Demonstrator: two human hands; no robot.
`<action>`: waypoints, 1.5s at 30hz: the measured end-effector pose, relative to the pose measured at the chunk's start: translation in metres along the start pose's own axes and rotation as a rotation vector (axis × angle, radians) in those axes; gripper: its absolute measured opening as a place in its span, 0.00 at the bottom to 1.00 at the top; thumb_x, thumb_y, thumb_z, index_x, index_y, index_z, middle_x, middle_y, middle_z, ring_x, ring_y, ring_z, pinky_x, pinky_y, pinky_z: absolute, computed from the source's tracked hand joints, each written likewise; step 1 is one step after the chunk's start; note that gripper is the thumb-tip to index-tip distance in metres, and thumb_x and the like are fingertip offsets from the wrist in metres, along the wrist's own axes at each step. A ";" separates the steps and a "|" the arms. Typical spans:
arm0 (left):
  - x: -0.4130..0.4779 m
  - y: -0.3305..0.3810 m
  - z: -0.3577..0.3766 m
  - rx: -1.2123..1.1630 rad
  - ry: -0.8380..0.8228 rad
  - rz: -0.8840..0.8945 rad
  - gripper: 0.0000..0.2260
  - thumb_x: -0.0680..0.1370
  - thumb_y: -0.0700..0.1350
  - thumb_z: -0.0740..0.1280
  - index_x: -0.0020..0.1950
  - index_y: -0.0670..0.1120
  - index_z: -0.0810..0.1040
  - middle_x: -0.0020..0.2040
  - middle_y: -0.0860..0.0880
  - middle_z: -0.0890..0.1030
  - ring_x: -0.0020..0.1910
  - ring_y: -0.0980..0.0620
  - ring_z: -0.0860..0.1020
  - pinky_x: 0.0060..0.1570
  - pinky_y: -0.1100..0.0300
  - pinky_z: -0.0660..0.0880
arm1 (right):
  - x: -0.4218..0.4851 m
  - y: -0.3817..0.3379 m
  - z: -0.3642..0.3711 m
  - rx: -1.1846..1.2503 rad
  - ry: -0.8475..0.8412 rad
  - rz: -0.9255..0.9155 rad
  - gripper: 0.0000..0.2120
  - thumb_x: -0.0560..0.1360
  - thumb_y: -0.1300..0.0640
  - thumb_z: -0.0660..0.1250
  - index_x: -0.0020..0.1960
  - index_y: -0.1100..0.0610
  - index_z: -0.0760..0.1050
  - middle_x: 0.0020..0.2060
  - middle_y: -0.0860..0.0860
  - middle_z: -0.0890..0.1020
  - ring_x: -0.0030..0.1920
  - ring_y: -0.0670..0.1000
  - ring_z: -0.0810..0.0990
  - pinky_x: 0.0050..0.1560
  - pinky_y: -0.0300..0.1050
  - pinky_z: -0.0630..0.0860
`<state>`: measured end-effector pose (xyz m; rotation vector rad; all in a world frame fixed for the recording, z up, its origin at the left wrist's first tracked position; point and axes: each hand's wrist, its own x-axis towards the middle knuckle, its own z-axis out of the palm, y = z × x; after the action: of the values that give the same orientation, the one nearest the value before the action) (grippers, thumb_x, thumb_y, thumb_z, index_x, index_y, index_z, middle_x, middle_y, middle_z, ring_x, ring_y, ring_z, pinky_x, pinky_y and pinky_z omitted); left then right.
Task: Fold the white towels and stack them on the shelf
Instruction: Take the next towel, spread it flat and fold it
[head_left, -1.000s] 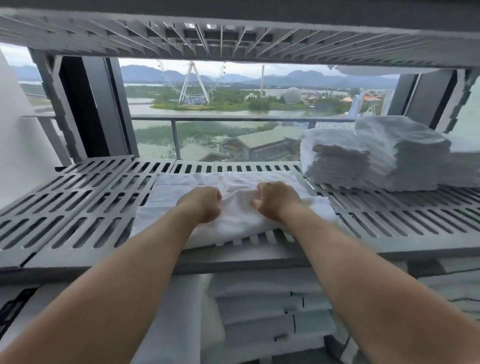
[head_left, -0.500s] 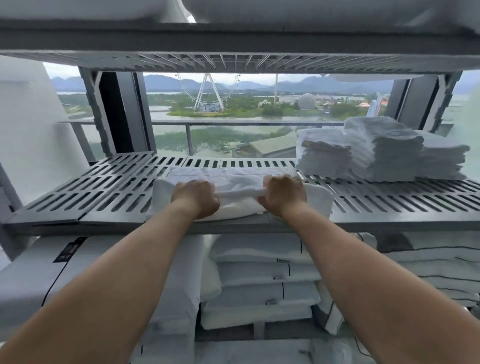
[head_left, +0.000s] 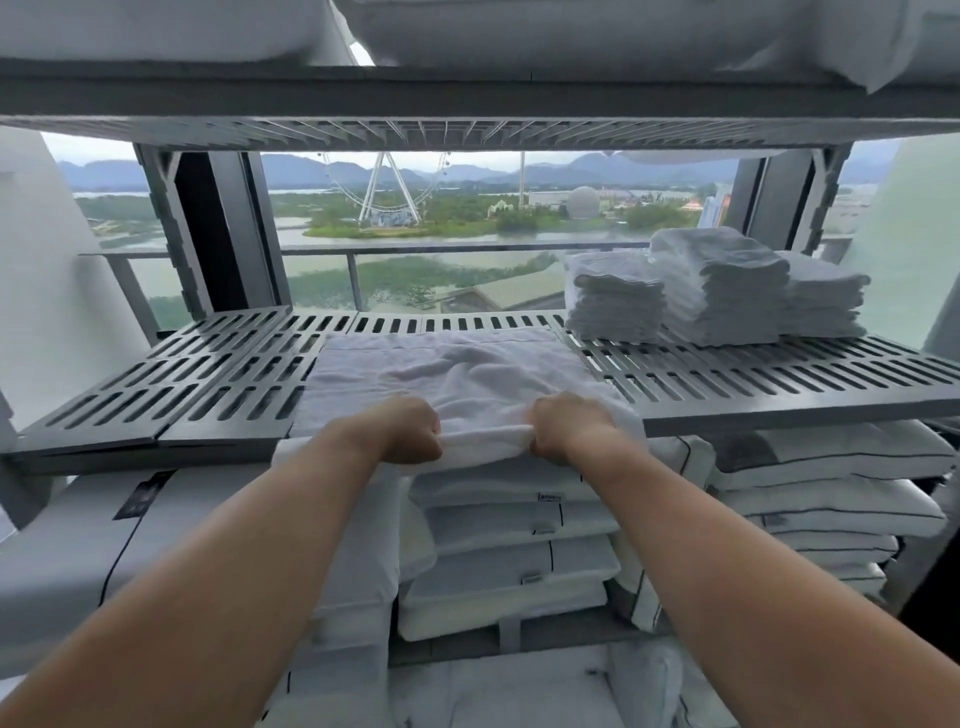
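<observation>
Near edge of rumpled white cloth towel clenched in left hand and right hand, atop grey slotted shelf.

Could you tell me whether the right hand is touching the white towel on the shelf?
Touching: the head view shows the right hand gripping the towel at its near edge.

Both my arms bare, stretched forward and angled slightly inward. My left hand fisted, back of hand toward me, fingers curled round the towel edge nearest me. My right hand in the same fist just to the right of the left, short gap between them, gripping that same edge. Wrists straight, level with each other
</observation>
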<state>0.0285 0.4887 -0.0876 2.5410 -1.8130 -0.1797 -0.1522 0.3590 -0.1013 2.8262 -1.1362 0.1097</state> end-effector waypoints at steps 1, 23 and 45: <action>0.000 0.000 0.005 -0.013 -0.009 0.012 0.07 0.69 0.41 0.61 0.35 0.43 0.77 0.45 0.45 0.80 0.45 0.44 0.78 0.42 0.53 0.75 | -0.004 -0.001 0.003 0.004 -0.005 0.015 0.12 0.77 0.59 0.60 0.58 0.54 0.76 0.57 0.54 0.80 0.56 0.57 0.79 0.52 0.51 0.75; -0.014 -0.016 0.044 0.002 0.162 -0.240 0.23 0.84 0.52 0.52 0.79 0.49 0.59 0.79 0.47 0.63 0.79 0.43 0.58 0.73 0.31 0.54 | -0.050 -0.033 0.042 0.037 0.101 0.006 0.19 0.74 0.64 0.58 0.62 0.54 0.76 0.55 0.54 0.81 0.57 0.57 0.76 0.61 0.51 0.71; 0.100 -0.071 0.007 -0.170 0.257 -0.302 0.21 0.84 0.55 0.55 0.75 0.50 0.66 0.73 0.43 0.70 0.70 0.40 0.69 0.67 0.42 0.69 | 0.116 -0.034 0.024 0.255 0.273 0.029 0.19 0.79 0.60 0.55 0.68 0.52 0.72 0.56 0.59 0.82 0.58 0.61 0.77 0.60 0.51 0.68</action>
<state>0.1264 0.4175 -0.1089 2.5625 -1.2670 -0.0071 -0.0442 0.3006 -0.1155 2.8844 -1.1730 0.6655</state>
